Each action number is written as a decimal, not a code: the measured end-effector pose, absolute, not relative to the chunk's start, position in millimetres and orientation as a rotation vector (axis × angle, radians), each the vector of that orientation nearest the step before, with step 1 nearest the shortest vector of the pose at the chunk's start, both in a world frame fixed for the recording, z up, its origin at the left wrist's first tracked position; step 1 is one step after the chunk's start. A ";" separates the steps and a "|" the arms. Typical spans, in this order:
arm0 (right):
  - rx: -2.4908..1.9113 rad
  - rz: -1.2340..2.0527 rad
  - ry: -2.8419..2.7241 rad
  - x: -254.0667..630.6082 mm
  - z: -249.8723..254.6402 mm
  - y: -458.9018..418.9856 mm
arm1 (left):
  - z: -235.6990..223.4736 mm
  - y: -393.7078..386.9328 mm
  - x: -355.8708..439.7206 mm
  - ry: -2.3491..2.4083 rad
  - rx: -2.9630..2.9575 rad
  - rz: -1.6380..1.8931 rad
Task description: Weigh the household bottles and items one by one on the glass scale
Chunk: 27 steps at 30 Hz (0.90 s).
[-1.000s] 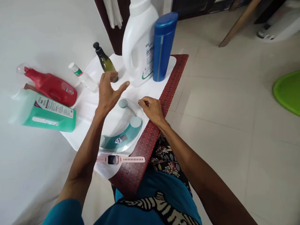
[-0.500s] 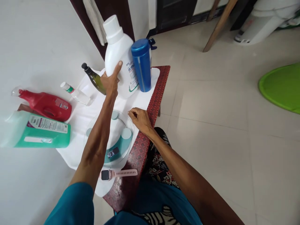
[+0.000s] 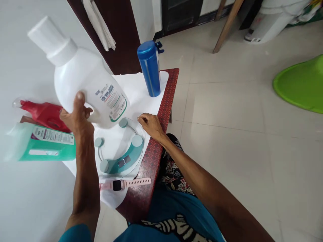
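Observation:
My left hand (image 3: 79, 117) grips a large white laundry detergent bottle (image 3: 88, 79) by its handle. The bottle is tilted, its cap toward the upper left, and hangs above the white cloth with its base near the far side of a round glass scale (image 3: 123, 134). The scale has teal pads and a small display that I cannot read. Beside the scale, my right hand (image 3: 150, 126) rests at the table edge with its fingers curled in, and nothing shows in them. A pink smartwatch (image 3: 117, 185) lies on the near side of the scale.
A blue tumbler (image 3: 150, 72) stands at the far end of the red-edged table (image 3: 169, 97). To the left lie a red bottle (image 3: 47, 114) and a green-liquid jug (image 3: 50, 148), against the wall. A green plastic item (image 3: 300, 87) is off to the right.
My left hand has brought the white bottle from beside the blue tumbler left and closer to me, tilting it further. It now covers the dark green and small clear bottles. My right hand stays put.

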State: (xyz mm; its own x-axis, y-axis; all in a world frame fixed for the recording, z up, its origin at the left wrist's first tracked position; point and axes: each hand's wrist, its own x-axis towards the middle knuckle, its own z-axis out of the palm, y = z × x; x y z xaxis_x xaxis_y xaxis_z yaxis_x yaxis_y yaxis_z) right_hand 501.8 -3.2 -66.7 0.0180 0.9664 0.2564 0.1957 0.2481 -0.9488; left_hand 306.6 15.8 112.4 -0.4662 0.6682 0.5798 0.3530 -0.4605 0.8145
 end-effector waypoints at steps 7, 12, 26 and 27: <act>-1.196 0.890 -1.420 500.2 -70.1 -3.0 | 94.2 -90.1 261.8 1.673 1.363 1.945; -1.248 0.834 -1.464 499.3 -74.4 -4.6 | 77.5 -126.2 254.1 1.684 1.211 1.990; -1.287 0.813 -1.446 499.1 -80.9 -6.5 | 73.0 -150.0 245.1 1.661 1.418 1.842; -1.287 0.808 -1.445 499.4 -80.2 -6.9 | 73.4 -151.4 242.6 1.679 1.420 1.857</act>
State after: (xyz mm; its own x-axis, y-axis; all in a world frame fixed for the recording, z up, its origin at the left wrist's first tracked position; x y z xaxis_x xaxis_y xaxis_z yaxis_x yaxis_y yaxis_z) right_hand 499.4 -6.9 -80.2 0.0634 0.9685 0.2406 0.3025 0.2111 -0.9295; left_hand 242.6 -151.4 73.4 -0.4870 0.7339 0.4735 0.3973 -0.2967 0.8684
